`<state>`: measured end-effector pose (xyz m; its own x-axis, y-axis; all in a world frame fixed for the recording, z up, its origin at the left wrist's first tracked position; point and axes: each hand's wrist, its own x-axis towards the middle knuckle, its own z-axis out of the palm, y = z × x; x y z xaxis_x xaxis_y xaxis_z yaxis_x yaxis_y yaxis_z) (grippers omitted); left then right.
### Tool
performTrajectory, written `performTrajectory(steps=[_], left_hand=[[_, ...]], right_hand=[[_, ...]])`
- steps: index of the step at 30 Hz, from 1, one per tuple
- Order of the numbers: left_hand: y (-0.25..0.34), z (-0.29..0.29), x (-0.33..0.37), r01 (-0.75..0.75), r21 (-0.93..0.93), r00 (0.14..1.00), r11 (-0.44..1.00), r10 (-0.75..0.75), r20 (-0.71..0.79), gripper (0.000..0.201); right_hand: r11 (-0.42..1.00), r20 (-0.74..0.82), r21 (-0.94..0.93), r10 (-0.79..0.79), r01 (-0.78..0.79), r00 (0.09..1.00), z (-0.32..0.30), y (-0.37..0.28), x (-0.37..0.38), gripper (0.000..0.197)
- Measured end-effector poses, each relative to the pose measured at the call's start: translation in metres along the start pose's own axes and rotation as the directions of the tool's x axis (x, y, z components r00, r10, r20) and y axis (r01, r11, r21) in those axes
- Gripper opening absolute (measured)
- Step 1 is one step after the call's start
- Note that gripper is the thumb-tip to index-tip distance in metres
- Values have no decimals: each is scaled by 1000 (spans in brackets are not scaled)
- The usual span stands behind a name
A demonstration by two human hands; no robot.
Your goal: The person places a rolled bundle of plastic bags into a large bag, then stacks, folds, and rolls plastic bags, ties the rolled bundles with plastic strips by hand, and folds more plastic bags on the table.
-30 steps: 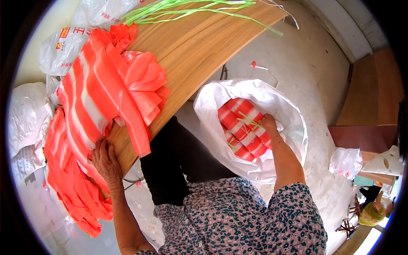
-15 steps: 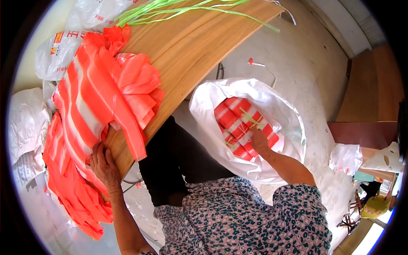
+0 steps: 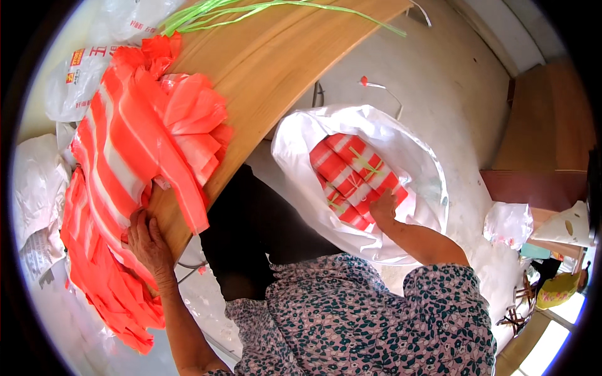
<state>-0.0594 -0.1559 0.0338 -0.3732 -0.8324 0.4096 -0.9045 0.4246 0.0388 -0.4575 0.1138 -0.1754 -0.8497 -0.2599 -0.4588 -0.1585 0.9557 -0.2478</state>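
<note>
My left hand (image 3: 149,244) lies at the edge of the wooden table, fingers extended and apart, touching the red-and-white striped plastic bags (image 3: 119,144) that drape over that edge. To the right, my right hand (image 3: 383,208) reaches into a large white sack (image 3: 291,135). Its fingers rest on the near right end of a bundle of folded striped bags (image 3: 342,178), and they look loosely extended, their tips partly hidden. Several such bundles lie side by side in the sack, bound with thin green-yellow ties.
Green plastic strips (image 3: 251,9) lie across the far part of the wooden table (image 3: 269,75). White printed bags (image 3: 72,81) sit at the left. A brown wooden cabinet (image 3: 539,131) and a clear plastic bag (image 3: 508,224) stand at the right. A cord (image 3: 392,94) lies on the floor.
My right hand has shifted slightly nearer to me on the bundle, away from the tie. The left hand stays at the table edge. The whole view has shifted a little.
</note>
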Motion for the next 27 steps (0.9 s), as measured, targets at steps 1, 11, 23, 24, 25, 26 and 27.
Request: performTrajectory(steps=[1, 11, 23, 24, 25, 26, 27], left_hand=[[1, -2, 1, 18, -6, 1000, 1000, -18, 2, 22], [-1, 1, 3, -14, -5, 1000, 1000, 14, -16, 23], [-1, 0, 3, -4, -2, 1000, 1000, 4, 3, 23], [2, -1, 3, -1, 8, 1000, 1000, 2, -2, 23], [3, -1, 3, 0, 17, 1000, 1000, 0, -8, 23], [3, 0, 3, 1, 17, 1000, 1000, -1, -12, 23], [2, 0, 3, -4, 18, 1000, 1000, 4, -17, 23]], right_hand=[[998, -46, -20, 60, -61, 997, 6, 3, 2, 65], [990, 75, -126, 74, -64, 994, -2, 10, 32, 77], [967, -136, -177, 159, -182, 978, -6, 23, 66, 44], [971, -128, -201, 103, -127, 986, -5, 21, 63, 42], [972, -120, -225, 46, -73, 992, -5, 20, 60, 39], [972, -123, -223, 44, -71, 991, 7, 32, 64, 39], [940, -140, -278, -242, 196, 960, 12, 31, 59, 43]])
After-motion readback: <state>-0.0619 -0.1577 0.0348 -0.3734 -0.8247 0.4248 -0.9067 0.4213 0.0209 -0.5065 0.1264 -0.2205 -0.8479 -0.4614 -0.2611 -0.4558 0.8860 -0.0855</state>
